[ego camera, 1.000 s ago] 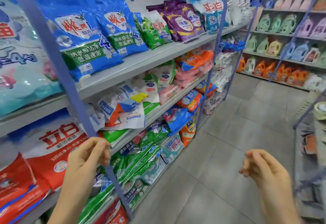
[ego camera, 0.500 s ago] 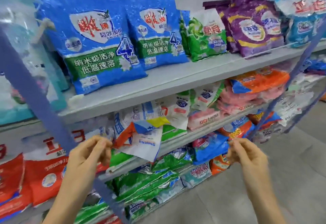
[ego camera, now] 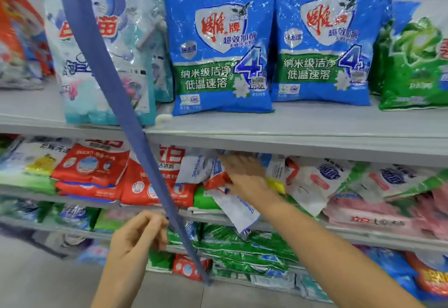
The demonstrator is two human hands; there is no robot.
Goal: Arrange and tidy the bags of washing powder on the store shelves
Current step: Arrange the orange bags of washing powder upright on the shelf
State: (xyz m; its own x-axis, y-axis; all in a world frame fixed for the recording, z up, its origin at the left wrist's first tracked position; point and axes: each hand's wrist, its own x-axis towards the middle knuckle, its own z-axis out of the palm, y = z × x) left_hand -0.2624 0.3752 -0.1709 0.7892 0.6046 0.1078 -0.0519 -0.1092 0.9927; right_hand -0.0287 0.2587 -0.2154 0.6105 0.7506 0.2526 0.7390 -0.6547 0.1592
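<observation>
2 upright bags (ego camera: 220,60) stand side by side on the upper shelf (ego camera: 303,125); beneath it the right hand (ego camera: 244,176) lies on a slumped bag (ego camera: 238,210)

Glossy, wrinkled plastic film on the blue bags (ego camera: 220,48), shiny plastic with bright reflections on the pale bag (ego camera: 104,40), smooth matt grey shelf (ego camera: 291,125), perhaps painted metal, matt blue post (ego camera: 116,89), smooth dull grey floor (ego camera: 48,283) tiles

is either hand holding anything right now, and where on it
The right hand is on the upper part of the slumped white washing powder bag; a firm grip cannot be told. The left hand holds nothing.
</observation>
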